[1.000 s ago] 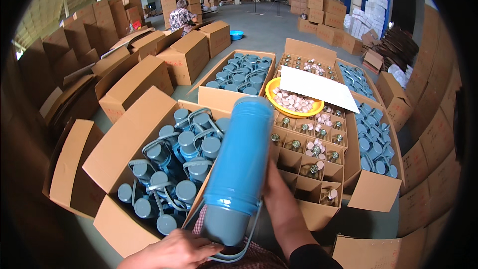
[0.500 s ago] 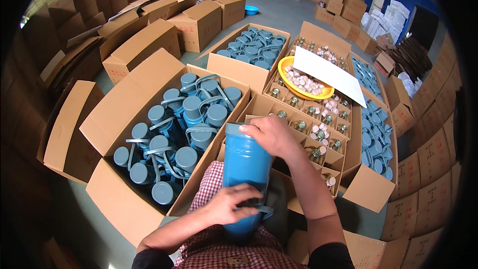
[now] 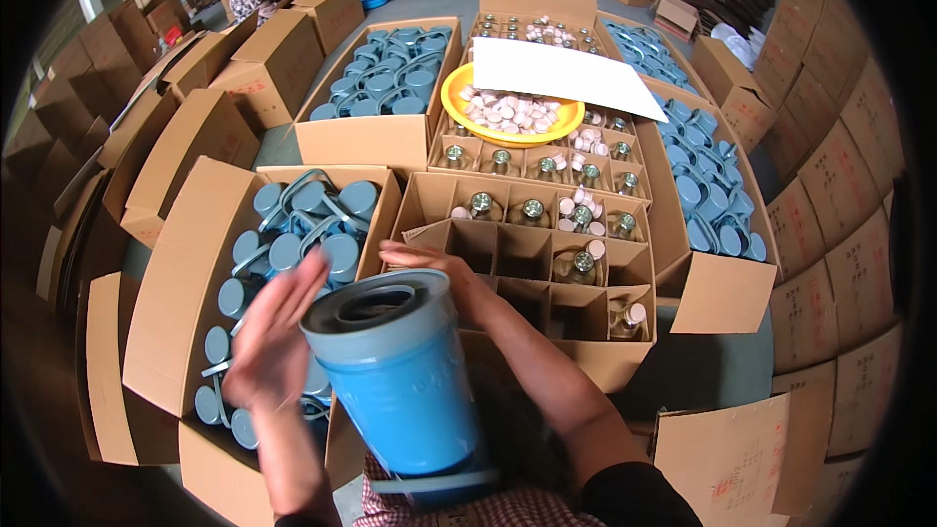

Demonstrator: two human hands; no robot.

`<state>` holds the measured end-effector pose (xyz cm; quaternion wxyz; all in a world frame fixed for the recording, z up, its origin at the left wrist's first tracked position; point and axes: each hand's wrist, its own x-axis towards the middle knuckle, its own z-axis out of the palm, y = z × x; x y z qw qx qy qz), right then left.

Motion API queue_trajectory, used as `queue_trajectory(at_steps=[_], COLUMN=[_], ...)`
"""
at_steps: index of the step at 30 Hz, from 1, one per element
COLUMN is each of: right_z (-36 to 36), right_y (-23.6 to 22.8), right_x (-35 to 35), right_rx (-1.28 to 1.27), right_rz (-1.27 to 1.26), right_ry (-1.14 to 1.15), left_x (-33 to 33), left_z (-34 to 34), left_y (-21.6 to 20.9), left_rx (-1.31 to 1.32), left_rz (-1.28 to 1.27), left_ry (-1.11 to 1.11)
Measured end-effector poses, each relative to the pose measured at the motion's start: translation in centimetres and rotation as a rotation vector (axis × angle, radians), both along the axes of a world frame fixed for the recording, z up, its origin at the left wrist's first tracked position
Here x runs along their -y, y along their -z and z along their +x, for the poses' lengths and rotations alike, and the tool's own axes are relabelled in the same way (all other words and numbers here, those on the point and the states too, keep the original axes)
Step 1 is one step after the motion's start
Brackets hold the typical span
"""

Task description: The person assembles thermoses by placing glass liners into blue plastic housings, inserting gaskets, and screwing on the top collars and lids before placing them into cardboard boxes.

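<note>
Right hand (image 3: 444, 268) behind blue flask (image 3: 400, 376) rim, left hand (image 3: 273, 342) apart.

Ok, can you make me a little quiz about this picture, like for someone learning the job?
1. True or false: the blue flask stands upright with its open top showing.
2. Which hand lies along the flask's far rim? A) left hand B) right hand
3. What colour is the bowl of small caps resting on the divided box?

Key: 1. True. 2. B; the left hand is blurred beside the flask, palm open. 3. Yellow.
</note>
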<state>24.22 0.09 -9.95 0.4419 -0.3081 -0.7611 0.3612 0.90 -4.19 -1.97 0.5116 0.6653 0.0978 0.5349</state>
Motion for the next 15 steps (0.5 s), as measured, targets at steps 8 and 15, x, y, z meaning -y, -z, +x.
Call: queue_trajectory(at_steps=[8, 15], right_z=[-0.1, 6.6], right_y=[2.4, 12.6], right_x=[-1.7, -10.4], right_rx=[-0.53, 0.21], right_rz=[-0.509, -0.284], right_ry=[-0.079, 0.821], left_x=[-4.7, -8.3], left_z=[1.1, 1.2], left_y=[0.4, -3.1], left_rx=[-0.253, -0.544], left_rz=[0.12, -0.09], left_ry=[-0.06, -0.588])
